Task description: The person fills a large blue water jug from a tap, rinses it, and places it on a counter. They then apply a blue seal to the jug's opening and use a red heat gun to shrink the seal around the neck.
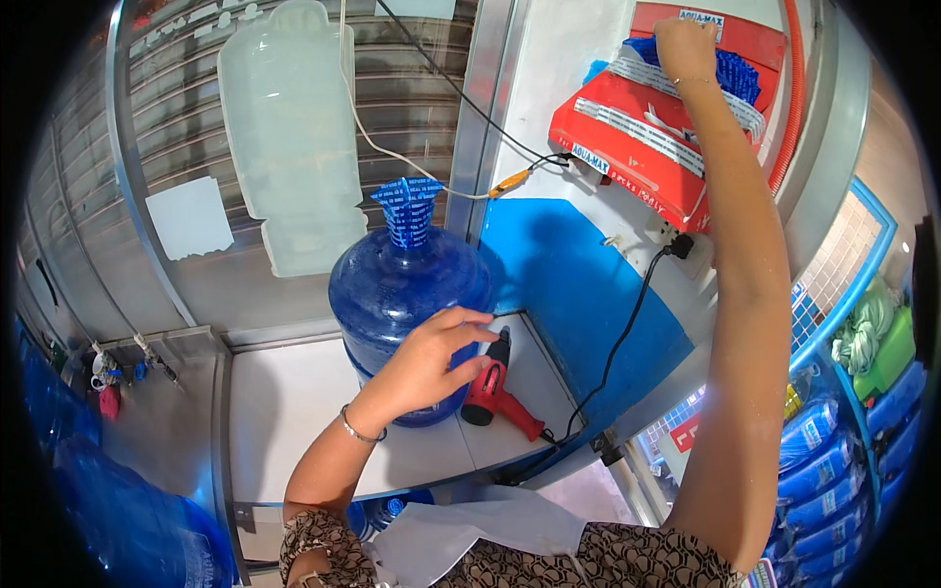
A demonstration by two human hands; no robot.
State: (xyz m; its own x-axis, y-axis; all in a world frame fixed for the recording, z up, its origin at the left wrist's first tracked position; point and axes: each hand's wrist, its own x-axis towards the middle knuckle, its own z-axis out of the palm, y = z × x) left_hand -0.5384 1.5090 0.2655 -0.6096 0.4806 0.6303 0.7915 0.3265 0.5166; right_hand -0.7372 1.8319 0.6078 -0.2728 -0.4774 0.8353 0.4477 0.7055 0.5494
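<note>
A large blue plastic water jug (pixel 412 287) stands on the white tiled counter. A blue printed plastic seal sleeve (pixel 409 213) sits loosely around its neck, flaring at the top. My left hand (pixel 441 353) is in front of the jug with fingers apart and nothing in it. Just right of the jug lies a red and black heat gun (pixel 489 397). My right hand (pixel 687 48) is raised at the upper right, at the top of a red wall box (pixel 632 140) stuffed with blue seal sleeves (pixel 737 77). Its fingertips are bent; whether they grip a sleeve is not visible.
A black power cord (pixel 625 331) runs from a wall plug (pixel 682 246) down to the counter. Light and dark cables with an orange connector (pixel 509 184) hang behind the jug. More blue jugs (pixel 132 507) stand at lower left, beside a metal sink (pixel 169 411). Packed blue bottles (pixel 823 478) are at right.
</note>
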